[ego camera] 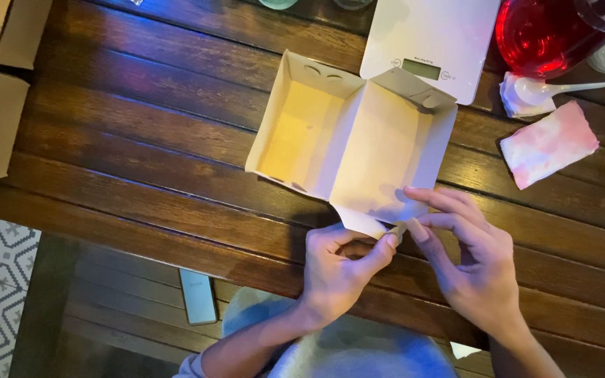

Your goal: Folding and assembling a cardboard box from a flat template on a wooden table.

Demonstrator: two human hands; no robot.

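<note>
At desk edge, your left hand and right hand pinch the near flap of the open cardboard box, fingertips together. Box lies flat on the desk. Beyond: white scale, red jug.
</note>
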